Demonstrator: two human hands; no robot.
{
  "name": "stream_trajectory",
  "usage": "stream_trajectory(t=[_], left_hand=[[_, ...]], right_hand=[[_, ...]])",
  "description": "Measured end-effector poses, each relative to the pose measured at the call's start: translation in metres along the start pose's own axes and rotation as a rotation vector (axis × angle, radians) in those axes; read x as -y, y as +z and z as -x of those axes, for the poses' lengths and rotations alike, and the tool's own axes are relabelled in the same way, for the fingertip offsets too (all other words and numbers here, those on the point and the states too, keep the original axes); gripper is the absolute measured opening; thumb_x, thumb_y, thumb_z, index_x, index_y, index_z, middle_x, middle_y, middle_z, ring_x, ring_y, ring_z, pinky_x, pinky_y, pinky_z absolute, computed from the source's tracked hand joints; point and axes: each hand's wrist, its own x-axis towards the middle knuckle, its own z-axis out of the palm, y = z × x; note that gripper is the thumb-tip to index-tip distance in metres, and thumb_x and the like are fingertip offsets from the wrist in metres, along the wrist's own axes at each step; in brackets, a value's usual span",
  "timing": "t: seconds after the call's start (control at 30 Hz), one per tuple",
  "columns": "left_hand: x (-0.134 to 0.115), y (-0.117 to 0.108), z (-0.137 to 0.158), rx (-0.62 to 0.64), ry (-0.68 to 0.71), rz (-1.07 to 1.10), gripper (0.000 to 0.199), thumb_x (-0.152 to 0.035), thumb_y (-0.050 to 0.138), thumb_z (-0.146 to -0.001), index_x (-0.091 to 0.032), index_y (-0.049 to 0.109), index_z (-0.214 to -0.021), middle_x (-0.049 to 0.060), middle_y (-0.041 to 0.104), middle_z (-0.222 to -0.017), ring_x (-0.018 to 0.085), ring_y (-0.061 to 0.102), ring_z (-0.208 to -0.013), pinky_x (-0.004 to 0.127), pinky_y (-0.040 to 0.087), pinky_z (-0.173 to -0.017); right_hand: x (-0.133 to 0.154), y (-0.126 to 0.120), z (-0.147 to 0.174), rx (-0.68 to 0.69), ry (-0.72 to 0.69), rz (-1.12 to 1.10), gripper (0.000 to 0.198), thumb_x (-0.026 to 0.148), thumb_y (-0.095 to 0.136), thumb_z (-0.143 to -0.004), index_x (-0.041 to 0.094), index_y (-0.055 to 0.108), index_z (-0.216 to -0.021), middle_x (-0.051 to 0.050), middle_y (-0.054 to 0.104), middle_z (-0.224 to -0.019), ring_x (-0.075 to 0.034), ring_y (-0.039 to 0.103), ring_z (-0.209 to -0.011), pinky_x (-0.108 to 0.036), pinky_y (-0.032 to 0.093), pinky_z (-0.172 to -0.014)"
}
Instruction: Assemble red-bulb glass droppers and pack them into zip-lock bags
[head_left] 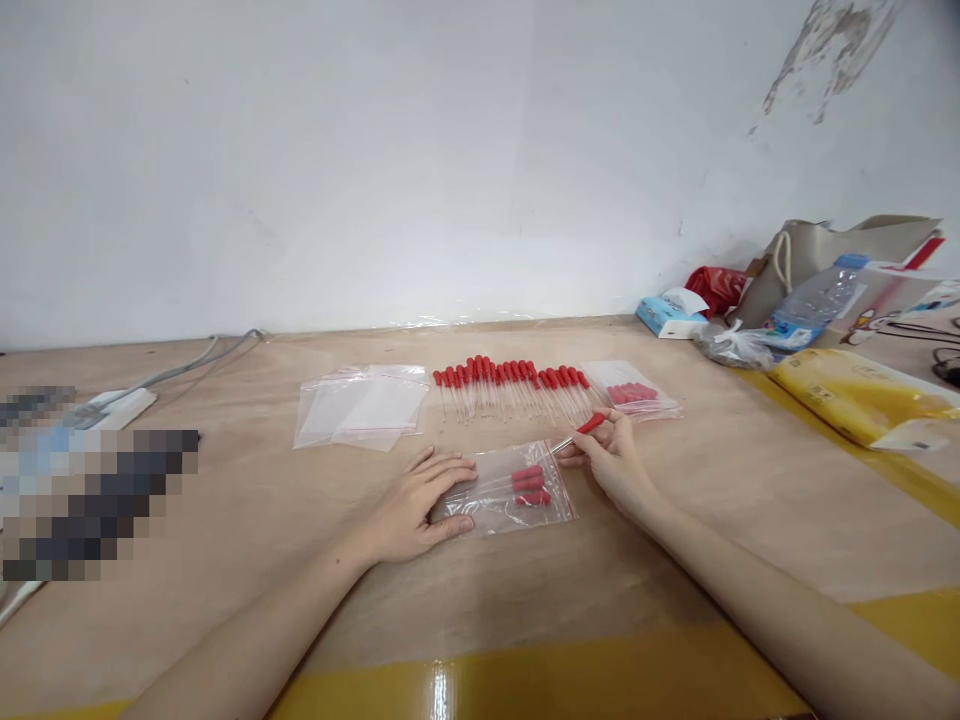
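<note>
A clear zip bag lies flat on the table with several red-bulbed droppers inside it. My left hand rests over the bag's left end, thumb and fingers spread apart and pressing it down. Between the fingertips of my right hand is one dropper with a red bulb and a thin, clear stem. Its stem points left and down, its tip at the bag's upper right corner by the red-lined opening. Beyond the bag, a row of loose droppers lies with bulbs toward the wall.
Flat bags lie left of the row; a stack of filled bags lies right. Farther right are a tissue box, a plastic bottle, a yellow packet and a grey bag. A cable runs along the left.
</note>
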Motion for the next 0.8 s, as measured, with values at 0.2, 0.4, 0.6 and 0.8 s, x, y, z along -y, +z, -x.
stream_trajectory(t=[0.2,0.4,0.6,0.8], left_hand=[[-0.001,0.000,0.000,0.003,-0.010,0.004,0.048,-0.045,0.049,-0.081,-0.024,0.040,-0.124,0.005,0.048,-0.125,0.021,0.038,-0.120,0.045,0.017,-0.106],[-0.001,0.000,0.001,0.004,-0.014,-0.002,0.051,-0.044,0.048,-0.082,-0.023,0.035,-0.127,0.006,0.047,-0.126,0.022,0.038,-0.119,0.044,0.017,-0.106],[-0.001,0.000,0.001,-0.005,-0.010,0.000,0.052,-0.045,0.048,-0.082,-0.023,0.035,-0.127,0.006,0.047,-0.126,0.022,0.038,-0.120,0.045,0.018,-0.106],[0.000,0.001,0.001,-0.011,-0.016,-0.012,0.052,-0.045,0.048,-0.082,-0.023,0.035,-0.128,0.006,0.047,-0.126,0.022,0.037,-0.120,0.045,0.018,-0.106]], right_hand=[[-0.001,-0.009,-0.001,0.025,0.062,-0.022,0.040,0.039,0.066,-0.063,0.023,0.039,-0.087,0.005,0.056,-0.068,-0.013,0.061,-0.061,-0.032,0.053,-0.063],[-0.008,-0.012,-0.004,0.244,-0.027,0.282,0.030,0.037,0.069,-0.061,0.018,0.057,-0.080,0.000,0.062,-0.073,-0.014,0.060,-0.068,-0.029,0.050,-0.067],[-0.011,-0.005,-0.005,0.339,-0.067,0.312,0.026,0.035,0.065,-0.066,0.017,0.061,-0.085,-0.004,0.067,-0.079,-0.018,0.063,-0.075,-0.034,0.050,-0.073],[-0.015,-0.002,-0.003,0.302,-0.097,0.425,0.028,0.031,0.060,-0.071,0.017,0.060,-0.096,-0.005,0.067,-0.086,-0.017,0.063,-0.077,-0.031,0.052,-0.070]])
